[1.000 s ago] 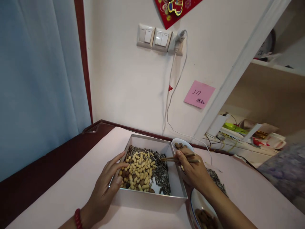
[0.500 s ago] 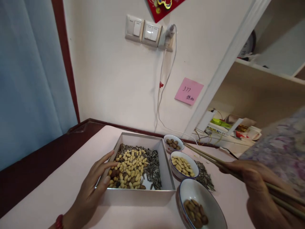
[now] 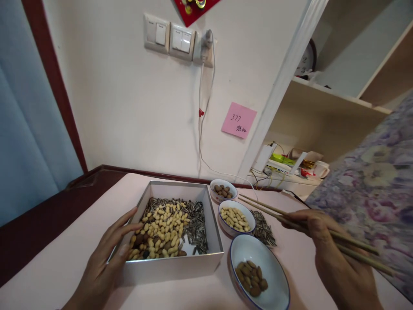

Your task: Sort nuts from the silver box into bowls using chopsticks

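Observation:
A pair of wooden chopsticks [image 3: 274,212] is in my right hand [image 3: 335,254], fingers closed around them. Their tips are apart, near the bowls, with nothing visible between them. My left hand [image 3: 103,262] lies over the left wall of a grey-white box [image 3: 171,271], fingers stretched and spread. Inside the box are peanuts [image 3: 166,224], sunflower seeds [image 3: 196,228] and some brown nuts [image 3: 139,239]. Right of it stand a small bowl of round brown nuts [image 3: 223,191], a bowl of peanuts [image 3: 235,218] and a larger bowl [image 3: 274,275] holding brown, almond-like nuts [image 3: 251,277].
A pile of sunflower seeds [image 3: 264,228] lies right of the peanut bowl. Behind the table [image 3: 174,297] rises a wall with switches, a plugged-in white cable [image 3: 206,157] and a pink note [image 3: 239,120]. Shelves [image 3: 335,97] and floral cloth [image 3: 371,185] are at the right, a blue curtain [image 3: 32,120] left.
The view has turned slightly, so the scene sits further left. The chopstick tips have spread apart, and my right hand shows more fully. My left hand stays at the box.

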### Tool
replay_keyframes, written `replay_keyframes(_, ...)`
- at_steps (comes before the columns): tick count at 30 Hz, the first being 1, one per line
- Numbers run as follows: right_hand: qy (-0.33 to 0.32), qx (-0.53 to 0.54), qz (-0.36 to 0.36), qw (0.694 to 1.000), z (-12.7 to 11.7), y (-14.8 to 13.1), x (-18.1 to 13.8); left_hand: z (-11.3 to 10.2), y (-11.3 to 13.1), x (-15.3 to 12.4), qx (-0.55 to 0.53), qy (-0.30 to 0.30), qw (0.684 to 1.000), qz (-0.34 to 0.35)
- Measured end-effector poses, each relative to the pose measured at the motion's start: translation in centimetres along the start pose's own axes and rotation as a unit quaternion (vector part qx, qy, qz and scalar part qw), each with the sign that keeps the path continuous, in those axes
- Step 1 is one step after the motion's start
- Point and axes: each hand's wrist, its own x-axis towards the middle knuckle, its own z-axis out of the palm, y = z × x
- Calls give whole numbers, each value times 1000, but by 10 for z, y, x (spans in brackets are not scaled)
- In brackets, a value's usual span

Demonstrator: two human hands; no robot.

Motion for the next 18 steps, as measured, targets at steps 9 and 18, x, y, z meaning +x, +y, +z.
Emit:
replay_keyframes(9, -248, 38, -44, 967, 83, -30, 1, -1, -1, -4, -86, -29, 995, -30)
replay_keyframes(18, -350, -36, -94, 931, 140, -28, 13, -5, 2, -5, -44, -43, 998, -5)
